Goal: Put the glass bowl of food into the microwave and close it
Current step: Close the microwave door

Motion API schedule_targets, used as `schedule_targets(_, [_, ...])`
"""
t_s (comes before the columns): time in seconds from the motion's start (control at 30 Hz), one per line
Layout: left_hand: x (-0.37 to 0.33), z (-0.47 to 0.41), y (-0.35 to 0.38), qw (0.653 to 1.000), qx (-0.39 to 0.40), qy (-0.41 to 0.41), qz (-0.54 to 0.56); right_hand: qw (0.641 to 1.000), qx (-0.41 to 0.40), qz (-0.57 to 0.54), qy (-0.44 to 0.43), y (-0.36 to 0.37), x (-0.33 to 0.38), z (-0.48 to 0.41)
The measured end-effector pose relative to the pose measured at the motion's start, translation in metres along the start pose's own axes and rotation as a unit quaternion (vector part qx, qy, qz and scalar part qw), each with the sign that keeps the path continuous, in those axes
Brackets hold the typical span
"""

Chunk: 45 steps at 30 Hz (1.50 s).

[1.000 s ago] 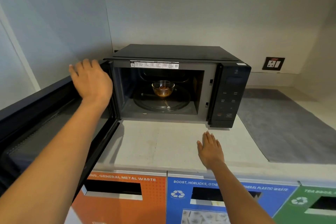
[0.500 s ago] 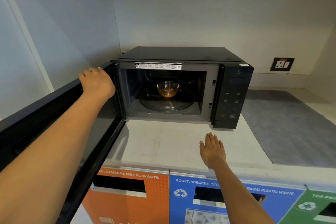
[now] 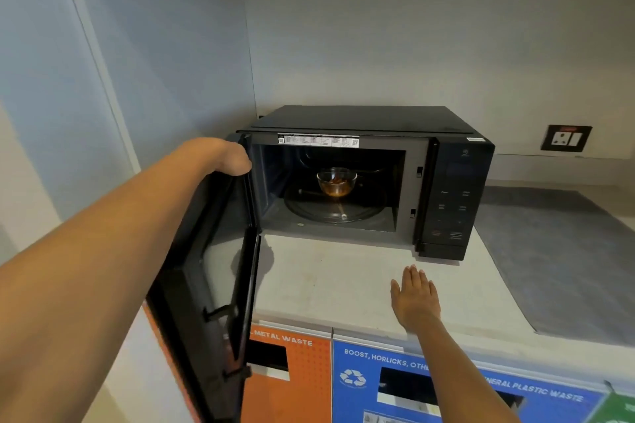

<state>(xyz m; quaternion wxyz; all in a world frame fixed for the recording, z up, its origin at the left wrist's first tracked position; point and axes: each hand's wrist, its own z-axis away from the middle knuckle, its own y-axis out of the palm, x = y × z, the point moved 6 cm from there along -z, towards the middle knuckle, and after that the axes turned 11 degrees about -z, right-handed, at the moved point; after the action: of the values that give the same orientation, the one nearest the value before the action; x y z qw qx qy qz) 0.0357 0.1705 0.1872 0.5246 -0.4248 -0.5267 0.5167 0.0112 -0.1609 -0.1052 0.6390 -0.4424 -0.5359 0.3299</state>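
One grip, the left hand (image 3: 225, 156), clasps the door (image 3: 220, 271), bowl (image 3: 336, 181) well inside the microwave (image 3: 457, 189).

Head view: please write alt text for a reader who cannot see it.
A clear glass bowl of brown food sits inside the open black microwave; the left hand grips its dark door's top edge, the right hand lies flat on the white counter.

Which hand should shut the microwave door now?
Left. The left hand already grips the top edge of the black microwave door, which is partly swung. The right hand lies flat on the white counter.
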Motion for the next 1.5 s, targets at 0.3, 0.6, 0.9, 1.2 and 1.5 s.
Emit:
schedule_targets(0.3, [-0.037, 0.015, -0.004, 0.987, -0.078, 0.067, 0.124, 0.999, -0.012, -0.039, -0.016, -0.007, -0.009, -0.005])
schedule_targets(0.6, [-0.086, 0.036, 0.016, 0.829, -0.226, 0.299, 0.416, 0.991, -0.069, -0.111, 0.020, -0.019, -0.028, -0.018])
schedule_targets(0.9, [-0.128, 0.010, 0.019, 0.801, -0.255, 0.304, 0.449, 0.952, -0.113, -0.269, 0.095, -0.016, -0.045, -0.023])
schedule_targets(1.2, [-0.166, -0.018, 0.016, 0.806, -0.338, 0.249, 0.417, 0.937, -0.123, -0.307, 0.110, -0.011, -0.050, -0.023])
schedule_targets(1.5, [-0.183, -0.045, 0.014, 0.816, -0.365, 0.217, 0.392, 0.957, -0.105, -0.245, 0.113, -0.008, -0.051, -0.027])
